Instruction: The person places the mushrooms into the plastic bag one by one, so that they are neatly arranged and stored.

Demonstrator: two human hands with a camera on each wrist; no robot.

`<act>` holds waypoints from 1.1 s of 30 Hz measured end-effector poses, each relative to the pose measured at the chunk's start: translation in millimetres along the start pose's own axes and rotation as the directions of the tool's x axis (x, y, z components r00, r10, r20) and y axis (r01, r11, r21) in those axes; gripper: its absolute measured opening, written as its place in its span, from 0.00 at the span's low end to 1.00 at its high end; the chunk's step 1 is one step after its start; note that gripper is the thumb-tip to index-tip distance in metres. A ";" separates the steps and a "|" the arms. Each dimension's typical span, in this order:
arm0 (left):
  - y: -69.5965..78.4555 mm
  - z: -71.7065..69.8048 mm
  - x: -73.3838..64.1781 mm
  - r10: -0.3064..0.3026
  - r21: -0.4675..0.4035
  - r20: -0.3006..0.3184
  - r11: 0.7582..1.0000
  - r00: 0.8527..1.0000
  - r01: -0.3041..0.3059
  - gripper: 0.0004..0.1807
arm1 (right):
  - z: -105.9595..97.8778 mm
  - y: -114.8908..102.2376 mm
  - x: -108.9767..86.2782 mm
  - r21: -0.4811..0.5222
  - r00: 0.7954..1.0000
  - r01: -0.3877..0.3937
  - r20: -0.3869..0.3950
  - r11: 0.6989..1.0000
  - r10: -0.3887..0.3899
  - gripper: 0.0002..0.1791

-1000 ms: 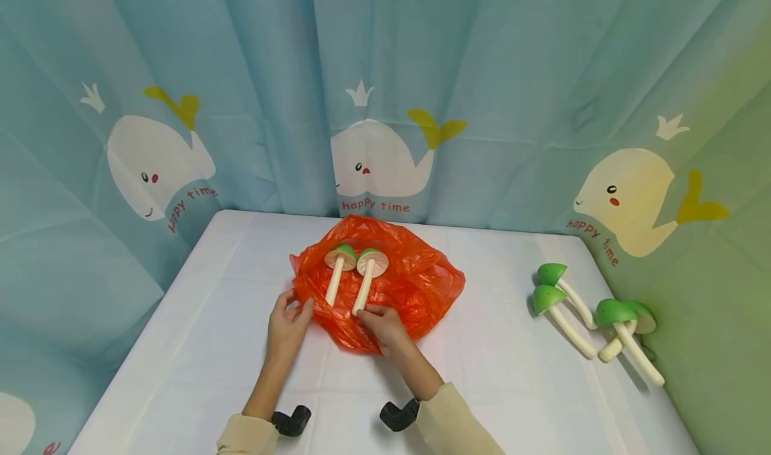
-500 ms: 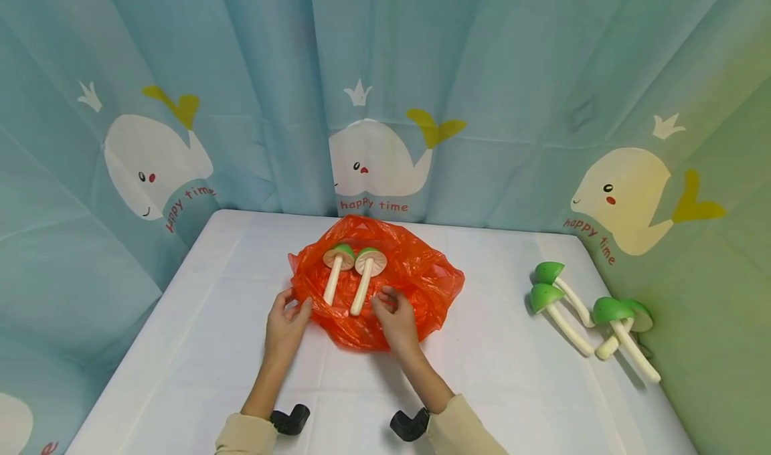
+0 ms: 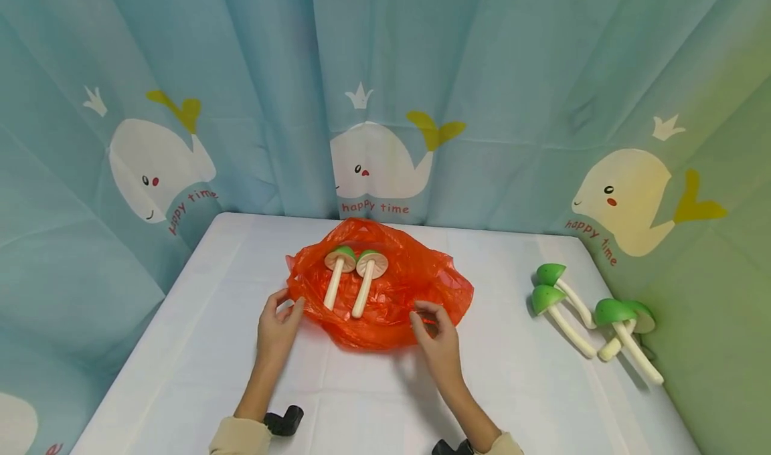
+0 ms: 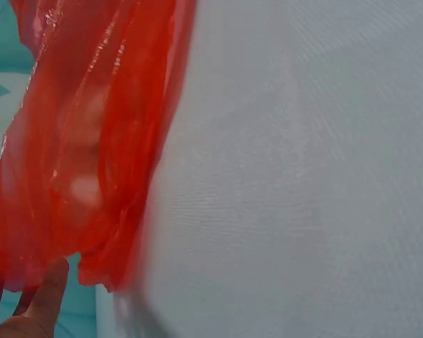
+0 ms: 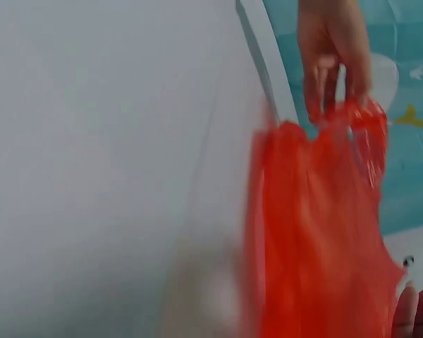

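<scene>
Red bag [image 3: 403, 291] at tbl [image 3: 512, 381] ctr; 2 mushrooms [image 3: 364, 291] lie on its film, caps fwd. L hand [image 3: 276, 331] pinches L rim; R hand [image 3: 441, 344] touches R rim, grasp can't be confirmed. 4 others [image 3: 616, 312] near tbl R edge. Curtain [image 3: 512, 107] behind.

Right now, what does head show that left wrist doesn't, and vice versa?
Only head: the right hand, two mushrooms lying uncovered within the outline of the red bag, four more at the table's right side, and the cuffs.

Only left wrist: a close side look at the bag's folds, with a pale shape showing through the film; can't tell what it is.

Both: the bag, the left hand at its edge, the white table and the printed curtain.
</scene>
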State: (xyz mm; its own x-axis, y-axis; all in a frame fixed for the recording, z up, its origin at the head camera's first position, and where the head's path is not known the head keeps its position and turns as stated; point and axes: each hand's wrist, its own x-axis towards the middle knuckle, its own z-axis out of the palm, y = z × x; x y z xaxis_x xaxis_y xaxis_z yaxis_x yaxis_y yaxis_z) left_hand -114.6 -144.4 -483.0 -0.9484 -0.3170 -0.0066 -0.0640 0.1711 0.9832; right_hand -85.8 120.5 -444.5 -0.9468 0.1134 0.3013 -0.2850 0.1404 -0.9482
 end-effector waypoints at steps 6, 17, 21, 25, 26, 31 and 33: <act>-2.6 0.0 0.6 -0.026 -0.018 0.025 0.999 0.999 0.027 0.28 | -34.5 27.6 0.7 0.132 0.980 0.170 -0.125 0.977 -0.154 0.13; 0.7 2.6 0.1 -0.008 -0.036 0.022 0.999 1.000 0.009 0.28 | -97.2 19.4 14.0 -0.043 0.930 0.167 -0.326 0.985 -0.172 0.14; -0.1 4.1 -0.3 -0.006 -0.043 0.006 0.999 1.000 0.006 0.26 | -130.1 36.0 19.9 -0.241 0.911 0.019 -0.395 0.970 -0.116 0.15; -3.6 3.2 -1.1 -0.013 -0.047 0.006 0.999 1.000 0.014 0.25 | -161.7 60.7 21.8 -0.425 0.892 -0.112 -0.441 0.898 -0.098 0.17; -4.3 3.0 -1.1 -0.012 -0.047 0.005 0.999 1.000 0.012 0.24 | -168.2 63.6 22.3 -0.465 0.890 -0.137 -0.446 0.875 -0.098 0.17; -3.4 4.7 -1.1 -0.004 -0.067 -0.006 0.998 1.000 0.003 0.23 | -199.7 74.6 21.3 -0.575 0.891 -0.218 -0.447 0.789 -0.079 0.18; -2.7 5.9 -1.0 -0.004 -0.072 -0.007 0.997 1.000 0.004 0.22 | -212.0 77.9 17.7 -0.598 0.896 -0.242 -0.440 0.764 -0.061 0.18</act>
State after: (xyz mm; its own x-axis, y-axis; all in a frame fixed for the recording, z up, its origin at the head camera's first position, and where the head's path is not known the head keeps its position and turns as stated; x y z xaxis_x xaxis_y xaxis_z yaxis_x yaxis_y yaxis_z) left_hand -115.3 -139.1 -486.8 -0.9460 -0.3239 -0.0094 -0.0450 0.1024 0.9937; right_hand -93.0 342.0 -491.7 -0.7651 0.5255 0.3722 0.1006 0.6685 -0.7369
